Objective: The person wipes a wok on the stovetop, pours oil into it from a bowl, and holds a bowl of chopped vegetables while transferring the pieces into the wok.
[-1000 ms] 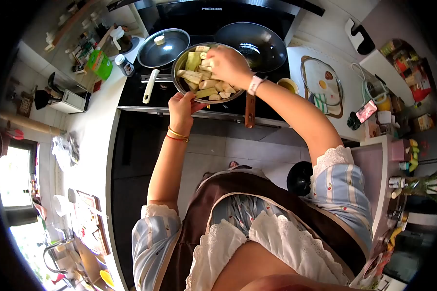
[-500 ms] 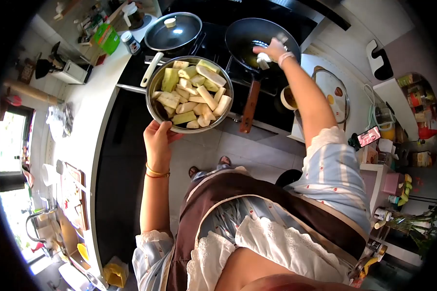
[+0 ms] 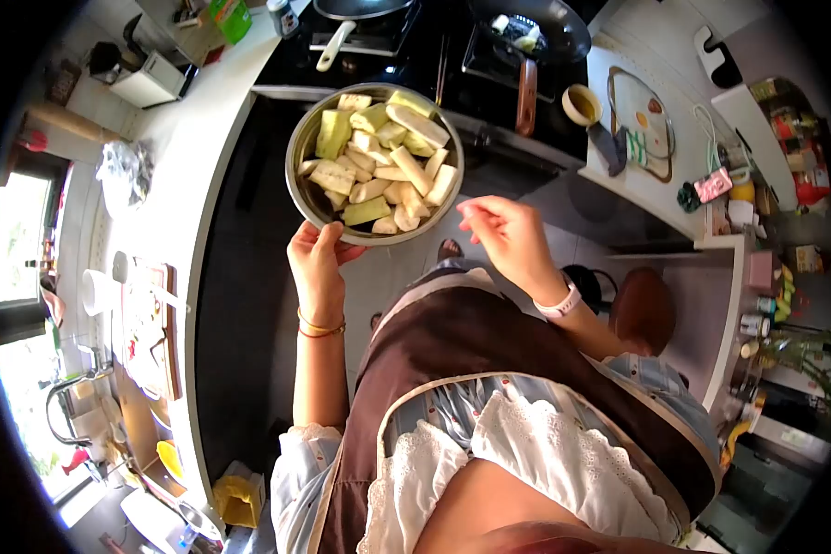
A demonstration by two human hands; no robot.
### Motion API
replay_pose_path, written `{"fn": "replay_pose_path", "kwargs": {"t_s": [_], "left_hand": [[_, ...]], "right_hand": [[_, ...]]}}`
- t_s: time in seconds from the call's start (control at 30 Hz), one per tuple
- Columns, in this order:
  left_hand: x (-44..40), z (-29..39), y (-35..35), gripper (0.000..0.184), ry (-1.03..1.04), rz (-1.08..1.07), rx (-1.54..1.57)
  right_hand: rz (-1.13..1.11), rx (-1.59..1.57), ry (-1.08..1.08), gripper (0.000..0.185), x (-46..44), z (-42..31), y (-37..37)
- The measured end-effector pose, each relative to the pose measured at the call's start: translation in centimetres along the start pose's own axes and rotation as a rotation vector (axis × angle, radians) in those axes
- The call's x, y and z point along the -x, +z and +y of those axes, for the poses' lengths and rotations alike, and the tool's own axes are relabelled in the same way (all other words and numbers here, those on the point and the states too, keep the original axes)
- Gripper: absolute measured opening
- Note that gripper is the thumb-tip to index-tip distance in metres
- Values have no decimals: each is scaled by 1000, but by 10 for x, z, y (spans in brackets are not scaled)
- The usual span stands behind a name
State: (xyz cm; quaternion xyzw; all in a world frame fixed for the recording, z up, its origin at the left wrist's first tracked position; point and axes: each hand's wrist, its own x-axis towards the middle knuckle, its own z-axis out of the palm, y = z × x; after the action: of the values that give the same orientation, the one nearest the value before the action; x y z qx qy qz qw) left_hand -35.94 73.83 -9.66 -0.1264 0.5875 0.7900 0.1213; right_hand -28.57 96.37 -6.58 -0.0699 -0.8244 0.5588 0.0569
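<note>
A round metal bowl (image 3: 293,189) full of pale, peeled vegetable chunks (image 3: 369,166) is held in front of the stove. My left hand (image 3: 316,257) grips its lower left rim, thumb on top. Just right of the bowl, my right hand (image 3: 510,238) hangs in the air, fingers partly curled and apart, with nothing visible in it. Several pale pieces (image 3: 526,37) lie in the dark wok (image 3: 571,37) on the right burner, whose brown handle (image 3: 526,97) points toward me.
A pan with a cream handle (image 3: 336,46) sits on the left burner. Right of the stove are a small cup (image 3: 581,105), a glass lid (image 3: 667,152) and a phone (image 3: 713,186). A brown round stool (image 3: 643,309) stands low on the right.
My right hand went from the bowl to over the wok, where it let pieces go, then came back toward me. My left hand moved the bowl off the stove's edge toward me.
</note>
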Motion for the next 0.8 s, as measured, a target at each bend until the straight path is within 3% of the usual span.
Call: {"fn": "replay_pose_path", "kwargs": {"t_s": [0.13, 0.3, 0.4, 0.67, 0.77, 0.8], "left_hand": [[41, -10, -53, 10, -45, -19, 10], [80, -36, -97, 10, -26, 10, 27], [99, -38, -110, 9, -27, 72, 21], [114, -38, -112, 10, -27, 240, 17], [116, -36, -96, 10, -18, 296, 1], [116, -34, -94, 11, -25, 322, -10]], "right_hand": [[-51, -104, 55, 21, 48, 16, 54], [-91, -320, 528, 29, 68, 57, 64], [-86, -423, 613, 31, 62, 83, 59], [-117, -693, 847, 26, -27, 197, 60], [-6, -951, 901, 21, -85, 277, 37], [192, -1002, 900, 19, -104, 290, 31]]}}
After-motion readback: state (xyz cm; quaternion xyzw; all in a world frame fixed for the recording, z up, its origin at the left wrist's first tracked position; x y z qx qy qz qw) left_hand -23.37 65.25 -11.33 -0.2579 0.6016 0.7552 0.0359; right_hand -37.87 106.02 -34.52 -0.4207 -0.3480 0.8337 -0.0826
